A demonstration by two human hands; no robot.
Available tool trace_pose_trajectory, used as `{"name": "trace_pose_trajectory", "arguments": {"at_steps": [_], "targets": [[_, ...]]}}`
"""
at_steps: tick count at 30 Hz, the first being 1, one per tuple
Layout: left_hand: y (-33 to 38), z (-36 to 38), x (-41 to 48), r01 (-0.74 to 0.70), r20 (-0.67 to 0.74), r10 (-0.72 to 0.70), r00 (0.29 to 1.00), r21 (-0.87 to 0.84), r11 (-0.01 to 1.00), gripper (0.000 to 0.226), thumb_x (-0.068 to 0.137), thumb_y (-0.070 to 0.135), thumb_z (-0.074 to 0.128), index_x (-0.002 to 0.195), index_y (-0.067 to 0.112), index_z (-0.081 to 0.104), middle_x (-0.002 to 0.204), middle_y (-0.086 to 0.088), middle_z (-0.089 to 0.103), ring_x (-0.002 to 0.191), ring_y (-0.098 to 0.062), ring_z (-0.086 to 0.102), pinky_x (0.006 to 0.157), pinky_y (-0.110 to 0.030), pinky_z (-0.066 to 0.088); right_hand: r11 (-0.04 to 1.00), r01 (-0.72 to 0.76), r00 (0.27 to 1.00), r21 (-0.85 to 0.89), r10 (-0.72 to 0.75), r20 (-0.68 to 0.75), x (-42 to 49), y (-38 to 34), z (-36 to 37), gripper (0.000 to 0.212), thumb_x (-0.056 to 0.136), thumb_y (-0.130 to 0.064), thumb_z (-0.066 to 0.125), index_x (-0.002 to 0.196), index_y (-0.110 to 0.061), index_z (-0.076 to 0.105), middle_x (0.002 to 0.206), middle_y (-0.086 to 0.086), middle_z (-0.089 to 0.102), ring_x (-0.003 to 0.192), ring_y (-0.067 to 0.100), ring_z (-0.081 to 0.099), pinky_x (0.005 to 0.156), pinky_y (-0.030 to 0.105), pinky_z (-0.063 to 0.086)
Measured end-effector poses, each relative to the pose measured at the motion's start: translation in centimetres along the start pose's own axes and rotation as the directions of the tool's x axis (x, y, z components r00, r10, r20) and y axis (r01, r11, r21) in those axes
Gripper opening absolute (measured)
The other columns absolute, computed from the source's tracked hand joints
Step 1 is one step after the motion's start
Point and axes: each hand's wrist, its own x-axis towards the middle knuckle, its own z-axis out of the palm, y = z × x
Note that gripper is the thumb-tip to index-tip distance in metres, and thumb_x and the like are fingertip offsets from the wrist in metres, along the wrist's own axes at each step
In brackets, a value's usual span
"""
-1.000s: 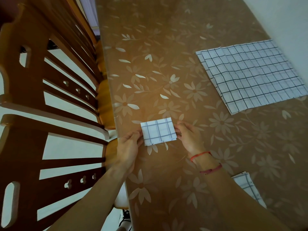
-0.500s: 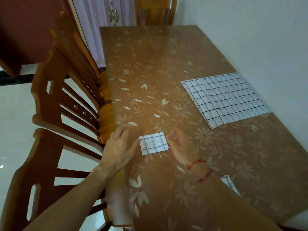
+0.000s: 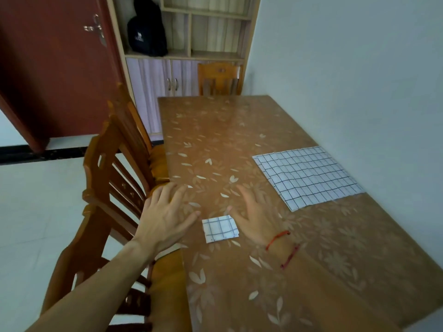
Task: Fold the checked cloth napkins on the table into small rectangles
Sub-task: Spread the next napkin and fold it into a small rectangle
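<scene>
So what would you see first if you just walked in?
Two open hands, the left hand and the right hand, spread above the table on either side of a small folded napkin. Farther right, by the wall, a big flat napkin lies not yet folded.

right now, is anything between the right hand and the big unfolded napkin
Nothing visible. Only bare table lies between the right hand and the unfolded napkin. The folded napkin sits on the hand's other side, toward the left hand.
</scene>
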Motion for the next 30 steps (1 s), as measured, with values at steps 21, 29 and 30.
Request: {"name": "trace_pose_trajectory", "arguments": {"at_steps": [21, 29, 30], "targets": [[-9.5, -7.5, -7.6, 0.201, -0.139, -0.184, 0.973, 0.118, 0.973, 0.07, 0.091, 0.071, 0.032, 0.14, 0.022, 0.043, 0.142, -0.008, 0.044, 0.132, -0.03, 0.038, 0.102, -0.052, 0.04, 0.961, 0.269, 0.961, -0.058, -0.264, 0.08, -0.8, -13.4, 2.6, 0.064, 0.091, -0.064, 0.034, 0.148, -0.042, 0.017, 0.156, 0.006, 0.024, 0.139, 0.029, 0.027, 0.108, 0.05, 0.032], [-22.0, -12.6, -12.8, 0.269, -0.182, -0.242, 0.953, 0.142, 0.953, 0.069, 0.09, 0.066, 0.033, 0.138, 0.019, 0.049, 0.148, -0.01, 0.043, 0.134, -0.032, 0.039, 0.104, -0.05, 0.039, 0.943, 0.294, 0.956, -0.158, -0.291, 0.043, -0.6, -27.5, 8.5, 0.068, 0.09, -0.069, 0.027, 0.149, -0.043, 0.007, 0.157, 0.006, 0.019, 0.14, 0.029, 0.024, 0.11, 0.051, 0.03], [-23.6, -13.3, -13.2, 0.27, -0.18, -0.244, 0.953, 0.14, 0.952, 0.07, 0.089, 0.066, 0.032, 0.139, 0.019, 0.048, 0.15, -0.01, 0.041, 0.136, -0.032, 0.037, 0.106, -0.05, 0.037, 0.941, 0.29, 0.957, -0.171, -0.29, 0.027, -0.8, -29.3, 9.2, 0.068, 0.09, -0.069, 0.026, 0.15, -0.043, 0.007, 0.157, 0.006, 0.019, 0.14, 0.028, 0.024, 0.109, 0.051, 0.03]]}}
